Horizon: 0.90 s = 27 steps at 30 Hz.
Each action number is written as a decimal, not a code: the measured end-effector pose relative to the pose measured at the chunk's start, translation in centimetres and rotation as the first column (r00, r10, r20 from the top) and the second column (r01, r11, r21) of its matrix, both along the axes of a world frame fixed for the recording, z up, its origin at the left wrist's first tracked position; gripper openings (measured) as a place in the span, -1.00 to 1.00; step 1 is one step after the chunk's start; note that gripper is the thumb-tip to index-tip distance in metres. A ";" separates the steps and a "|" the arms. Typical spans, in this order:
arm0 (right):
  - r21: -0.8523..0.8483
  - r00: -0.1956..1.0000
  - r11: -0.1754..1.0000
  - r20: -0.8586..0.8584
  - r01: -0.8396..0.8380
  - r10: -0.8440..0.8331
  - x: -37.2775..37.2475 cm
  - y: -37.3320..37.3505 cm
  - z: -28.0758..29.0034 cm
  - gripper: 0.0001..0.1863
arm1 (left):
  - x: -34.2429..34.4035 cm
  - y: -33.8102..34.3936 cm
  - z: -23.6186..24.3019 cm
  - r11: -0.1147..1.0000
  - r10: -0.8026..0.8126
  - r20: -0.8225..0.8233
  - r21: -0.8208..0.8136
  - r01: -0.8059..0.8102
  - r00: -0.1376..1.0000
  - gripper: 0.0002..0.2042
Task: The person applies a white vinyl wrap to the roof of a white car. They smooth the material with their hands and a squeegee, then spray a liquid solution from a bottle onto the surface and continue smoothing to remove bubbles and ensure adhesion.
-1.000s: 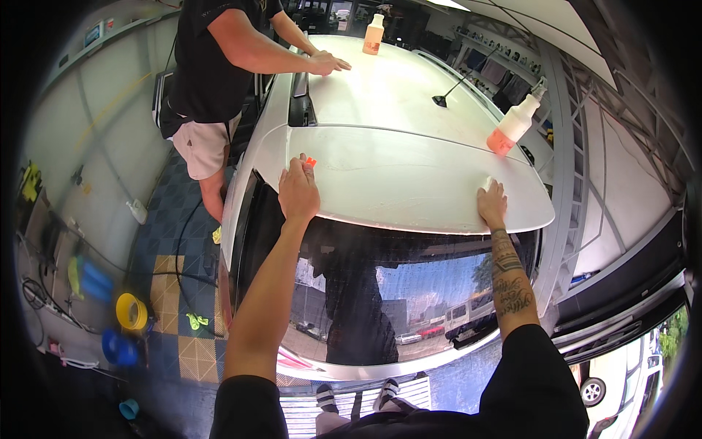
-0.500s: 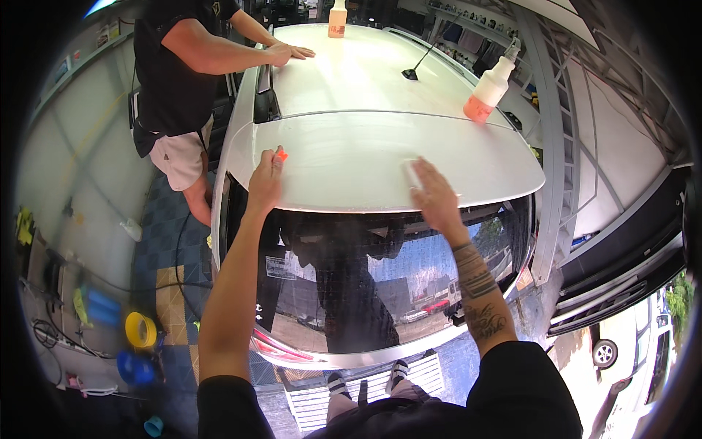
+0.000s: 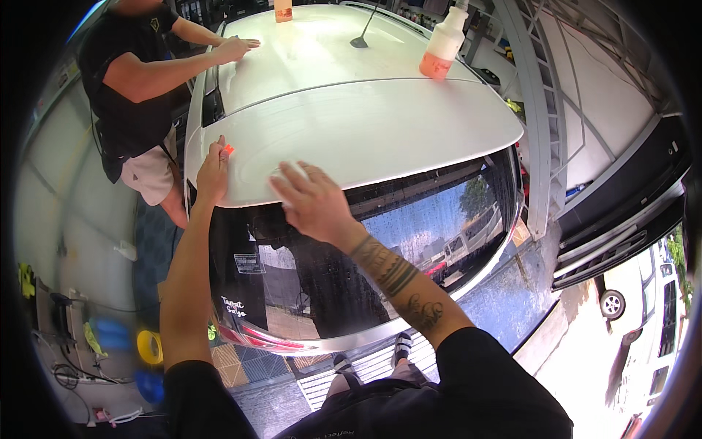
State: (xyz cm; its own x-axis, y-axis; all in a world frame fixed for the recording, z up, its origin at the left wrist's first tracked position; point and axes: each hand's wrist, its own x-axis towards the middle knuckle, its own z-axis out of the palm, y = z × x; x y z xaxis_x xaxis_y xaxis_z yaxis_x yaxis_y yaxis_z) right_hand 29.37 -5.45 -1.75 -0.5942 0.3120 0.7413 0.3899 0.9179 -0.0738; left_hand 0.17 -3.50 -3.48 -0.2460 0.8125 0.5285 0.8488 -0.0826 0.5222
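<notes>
My left hand (image 3: 213,172) is closed around a small bright orange thing (image 3: 229,150) at the left rear corner of the white car roof (image 3: 380,121). Most of that orange thing is hidden by my fingers. Smeared by motion, my right hand (image 3: 311,197) lies over the roof's rear edge, to the right of my left hand. A whitish pad shows at the fingers' edges, pressed between them and the paint; its exact kind cannot be made out. Below the edge is the dark, wet rear window (image 3: 351,271).
A spray bottle (image 3: 442,47) with orange liquid stands at the roof's right, another bottle (image 3: 283,11) farther off. A black antenna (image 3: 358,42) rises between them. At the left a co-worker (image 3: 135,80) lays hands on the roof. I stand on a white slatted platform (image 3: 314,391).
My right hand has swept left along the rear edge, toward my left hand. The whole view has shifted, so the car sits further left. The co-worker's hands stay on the roof.
</notes>
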 end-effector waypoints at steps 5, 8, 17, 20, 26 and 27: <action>-0.107 0.710 0.767 -0.316 0.633 -0.630 25.8 10.0 -2.8 -0.38 | 2.8 0.6 1.0 1.000 0.004 -0.087 -0.027 -0.006 0.996 -0.55; -0.177 0.650 0.687 -0.228 0.704 -0.725 19.9 9.1 -1.8 -0.45 | 1.1 -0.8 0.1 0.996 0.062 -0.098 -0.061 -0.068 0.993 -0.53; -0.030 0.986 0.995 -0.134 0.100 -0.103 2.7 0.2 -0.4 -0.47 | 0.3 -0.8 0.2 0.996 -0.020 -0.090 -0.088 0.012 0.996 -0.53; 0.071 0.934 0.942 -0.174 0.327 -0.311 13.4 5.7 -0.6 -0.52 | -0.1 -1.2 0.3 0.998 -0.038 -0.012 -0.052 0.037 0.999 -0.54; -0.086 0.601 0.652 -0.312 0.753 -0.736 17.2 10.3 -0.6 -0.55 | 10.3 -3.7 1.2 0.996 0.086 -0.258 0.044 -0.077 0.962 -0.57; -0.096 0.694 0.734 -0.266 0.672 -0.669 12.9 7.6 -0.5 -0.54 | 12.3 -3.6 0.8 0.991 0.122 -0.302 0.089 -0.099 0.945 -0.58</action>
